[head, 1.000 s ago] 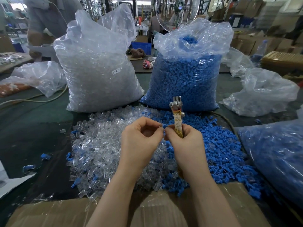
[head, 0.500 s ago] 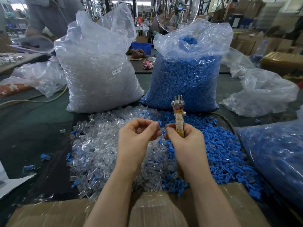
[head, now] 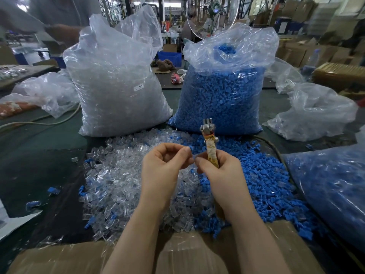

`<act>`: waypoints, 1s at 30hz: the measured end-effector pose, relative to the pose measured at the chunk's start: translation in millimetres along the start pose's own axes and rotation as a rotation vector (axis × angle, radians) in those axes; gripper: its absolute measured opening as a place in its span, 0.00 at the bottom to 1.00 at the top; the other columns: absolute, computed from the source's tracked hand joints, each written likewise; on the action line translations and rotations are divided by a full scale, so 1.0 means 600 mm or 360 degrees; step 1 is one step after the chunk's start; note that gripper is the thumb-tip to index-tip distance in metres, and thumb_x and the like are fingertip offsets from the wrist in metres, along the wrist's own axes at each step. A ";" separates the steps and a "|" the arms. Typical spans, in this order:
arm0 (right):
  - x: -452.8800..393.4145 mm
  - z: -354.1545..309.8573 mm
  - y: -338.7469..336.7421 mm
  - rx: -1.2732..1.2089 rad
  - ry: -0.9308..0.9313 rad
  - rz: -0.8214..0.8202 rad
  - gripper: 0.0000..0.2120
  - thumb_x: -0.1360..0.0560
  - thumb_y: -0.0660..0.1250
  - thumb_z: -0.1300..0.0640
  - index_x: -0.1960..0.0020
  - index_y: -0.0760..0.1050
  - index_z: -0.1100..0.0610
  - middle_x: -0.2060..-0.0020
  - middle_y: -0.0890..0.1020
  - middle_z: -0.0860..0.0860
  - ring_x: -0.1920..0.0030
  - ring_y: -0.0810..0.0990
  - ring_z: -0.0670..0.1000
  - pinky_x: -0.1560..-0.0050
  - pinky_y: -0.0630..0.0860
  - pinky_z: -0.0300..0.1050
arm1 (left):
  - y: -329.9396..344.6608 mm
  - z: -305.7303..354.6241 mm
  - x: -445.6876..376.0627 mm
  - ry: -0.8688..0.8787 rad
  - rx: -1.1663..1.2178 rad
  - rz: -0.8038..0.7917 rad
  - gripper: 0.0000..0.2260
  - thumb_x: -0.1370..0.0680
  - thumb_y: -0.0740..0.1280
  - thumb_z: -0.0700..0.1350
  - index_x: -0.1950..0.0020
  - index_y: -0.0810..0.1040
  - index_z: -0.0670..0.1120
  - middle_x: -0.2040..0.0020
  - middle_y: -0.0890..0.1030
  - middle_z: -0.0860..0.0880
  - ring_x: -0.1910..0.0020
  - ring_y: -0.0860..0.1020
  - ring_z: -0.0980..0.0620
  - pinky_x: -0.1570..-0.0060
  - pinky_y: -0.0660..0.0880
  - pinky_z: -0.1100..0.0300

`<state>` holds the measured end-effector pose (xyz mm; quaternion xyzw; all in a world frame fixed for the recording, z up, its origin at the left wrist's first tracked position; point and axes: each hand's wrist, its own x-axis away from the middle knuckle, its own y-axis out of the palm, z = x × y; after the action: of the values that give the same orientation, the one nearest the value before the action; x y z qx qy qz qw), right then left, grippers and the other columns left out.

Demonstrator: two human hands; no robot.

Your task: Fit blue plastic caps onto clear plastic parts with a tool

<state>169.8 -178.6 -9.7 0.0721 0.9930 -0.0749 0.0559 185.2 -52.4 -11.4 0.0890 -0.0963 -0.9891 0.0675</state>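
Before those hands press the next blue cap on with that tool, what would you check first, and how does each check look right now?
1. Tool held firmly in right hand: ok, fingers wrap its taped handle.
2. Tool head free of the piles: ok, it points up, clear of them.
3. Left hand pinching a part: ok, something small sits at its fingertips.
4. Cap lined up with a clear part: cannot tell, too small and partly hidden.
5. Loose clear parts and loose blue caps on the table nearby: ok.

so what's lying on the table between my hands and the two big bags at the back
In the head view, loose piles: clear plastic parts before the clear bag, blue caps before the blue bag, mixing in the middle.
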 end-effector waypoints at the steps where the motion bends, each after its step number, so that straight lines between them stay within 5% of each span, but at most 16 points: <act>1: -0.001 0.001 -0.006 0.0017 0.0031 -0.0072 0.05 0.25 0.70 0.57 0.60 0.80 0.53 0.70 0.80 0.49 0.69 0.75 0.44 0.69 0.72 0.34 | -0.002 0.000 -0.001 -0.0012 0.0040 0.0020 0.01 0.25 0.72 0.37 0.56 0.82 0.42 0.63 0.85 0.45 0.63 0.84 0.51 0.60 0.80 0.64; 9: -0.001 0.004 -0.028 0.0296 0.0172 -0.0596 0.12 0.36 0.67 0.47 0.56 0.78 0.52 0.68 0.78 0.44 0.66 0.75 0.42 0.62 0.70 0.40 | -0.009 0.004 -0.010 -0.0047 0.0215 0.0094 0.03 0.24 0.71 0.37 0.58 0.81 0.43 0.66 0.84 0.47 0.66 0.83 0.53 0.61 0.80 0.64; 15: 0.000 0.003 -0.029 0.0306 0.0156 -0.0678 0.14 0.36 0.67 0.48 0.54 0.77 0.54 0.66 0.75 0.44 0.67 0.72 0.41 0.64 0.67 0.39 | -0.013 0.005 -0.011 -0.0053 0.0213 0.0082 0.03 0.24 0.70 0.38 0.58 0.81 0.43 0.67 0.83 0.49 0.67 0.82 0.55 0.63 0.78 0.65; 25: 0.002 0.004 -0.028 0.0298 0.0145 -0.0734 0.17 0.36 0.66 0.49 0.50 0.74 0.55 0.60 0.75 0.49 0.57 0.75 0.50 0.47 0.74 0.58 | -0.022 0.009 -0.011 -0.0072 0.0212 -0.0034 0.08 0.32 0.73 0.46 0.57 0.81 0.43 0.62 0.84 0.45 0.64 0.82 0.52 0.60 0.79 0.63; 30: 0.001 0.009 -0.026 0.0306 0.0105 -0.0760 0.09 0.36 0.65 0.51 0.56 0.73 0.51 0.64 0.73 0.45 0.63 0.71 0.47 0.57 0.69 0.49 | -0.021 0.009 -0.011 -0.0074 0.0198 -0.0042 0.09 0.33 0.73 0.47 0.57 0.81 0.43 0.61 0.84 0.44 0.64 0.82 0.51 0.61 0.79 0.64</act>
<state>167.2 -194.8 -12.6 -0.1570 0.9715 -0.1777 -0.0030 189.3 -37.9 -7.9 0.0714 -0.1579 -0.9838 0.0464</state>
